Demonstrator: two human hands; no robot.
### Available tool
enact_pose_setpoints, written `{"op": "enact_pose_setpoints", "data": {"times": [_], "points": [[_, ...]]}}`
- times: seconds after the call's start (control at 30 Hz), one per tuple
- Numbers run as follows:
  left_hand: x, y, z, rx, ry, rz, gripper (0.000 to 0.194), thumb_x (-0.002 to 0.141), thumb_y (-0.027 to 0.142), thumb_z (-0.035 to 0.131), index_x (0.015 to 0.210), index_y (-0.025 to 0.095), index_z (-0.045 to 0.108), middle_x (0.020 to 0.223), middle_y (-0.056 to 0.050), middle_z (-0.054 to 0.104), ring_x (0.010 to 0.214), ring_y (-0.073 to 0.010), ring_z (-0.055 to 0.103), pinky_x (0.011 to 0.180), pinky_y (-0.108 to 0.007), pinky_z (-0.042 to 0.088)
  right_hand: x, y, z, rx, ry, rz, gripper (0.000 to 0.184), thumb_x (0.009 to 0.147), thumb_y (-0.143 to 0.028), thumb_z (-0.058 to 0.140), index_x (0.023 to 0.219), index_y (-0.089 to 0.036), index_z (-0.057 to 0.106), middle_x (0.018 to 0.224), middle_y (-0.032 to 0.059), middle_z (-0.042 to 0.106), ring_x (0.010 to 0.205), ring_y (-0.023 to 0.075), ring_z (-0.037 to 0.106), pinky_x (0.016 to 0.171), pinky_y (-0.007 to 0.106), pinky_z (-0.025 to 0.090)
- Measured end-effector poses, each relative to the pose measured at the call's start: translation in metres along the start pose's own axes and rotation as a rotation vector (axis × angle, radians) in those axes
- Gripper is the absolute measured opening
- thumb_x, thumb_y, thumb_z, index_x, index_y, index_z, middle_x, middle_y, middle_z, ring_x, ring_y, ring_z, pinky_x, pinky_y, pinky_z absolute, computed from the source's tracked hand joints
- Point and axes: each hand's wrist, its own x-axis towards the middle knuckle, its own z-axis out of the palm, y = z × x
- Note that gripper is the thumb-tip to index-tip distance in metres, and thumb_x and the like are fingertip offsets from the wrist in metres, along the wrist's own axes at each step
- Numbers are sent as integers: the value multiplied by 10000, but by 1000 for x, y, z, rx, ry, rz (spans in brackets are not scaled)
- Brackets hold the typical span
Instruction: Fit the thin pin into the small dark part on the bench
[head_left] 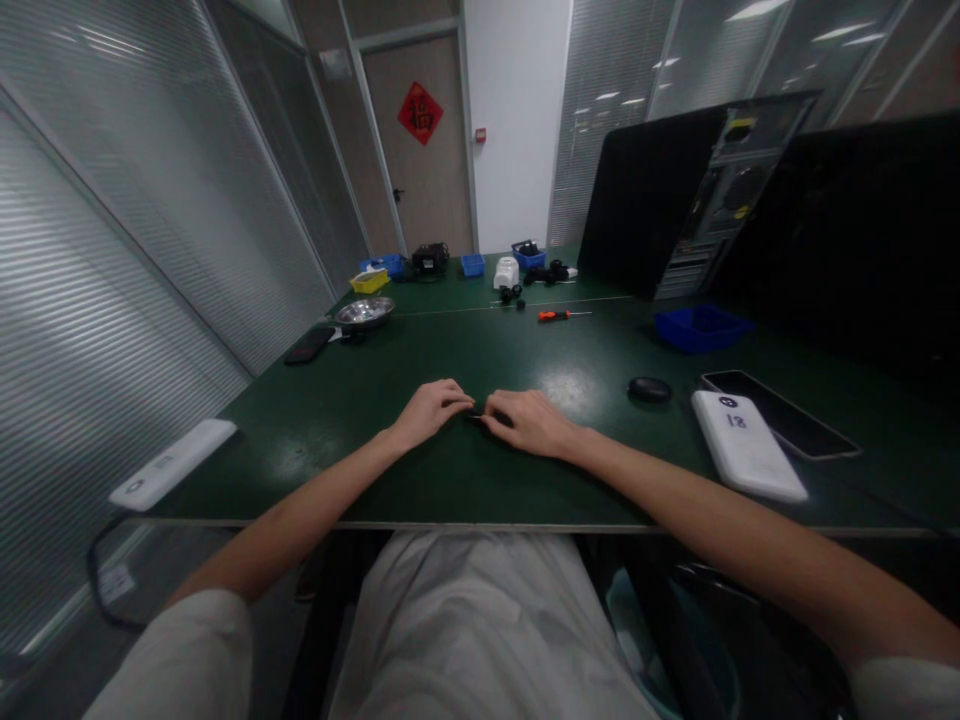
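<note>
1 dark part (473, 415) sits between my left hand (433, 410) and right hand (529, 422), both pinched narrowly on it, near the front of the table (480, 490). I should steady both wrists and hold it level.

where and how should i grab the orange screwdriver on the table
Probably by the thick orange-and-black handle, from above and the near side. The screwdriver lies flat, handle to the left and thin shaft pointing right, so the handle offers the fuller grip. Small black parts sit off to its left, making that side look more awkward.
</note>
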Motion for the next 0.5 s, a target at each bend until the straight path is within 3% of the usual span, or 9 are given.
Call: {"op": "enact_pose_setpoints", "data": {"times": [0.13,0.23,0.33,0.5], "points": [[-8,12,-5,-12,22,25,292,1022,250,512,1195,201,743,1113,-91,695,1035,-212,631,943,-342,484,-1,0,-3,31,20,-27,191,1011,-343,504,1007,-208,639,970,34,680,772,145,592,679,257,335],[-12,20,-7,-35,-53,70,323,983,252,587,1287,216,693,1147,-94,687,1079,-220,613,980,-354,480,-2,-1,-4,35,56,-31,205,1014,-344,490,998,-199,634,975,47,675,792,152,595,687,257,347],[-11,19,-9,-17,-93,106,279,951,278,650,1214,225,723,1127,-89,691,1091,-228,601,996,-368,475,-3,-2,-5,38,84,-33,217,1018,-352,480,1008,-199,635,970,49,673,793,154,598,690,259,353],[-8,10,-12,17,-86,117,211,978,278,608,1135,213,734,1167,-92,682,1149,-228,589,1049,-383,449,-3,-3,-6,48,106,-41,206,1014,-340,492,1004,-197,640,952,45,671,783,151,599,694,261,359]]}}
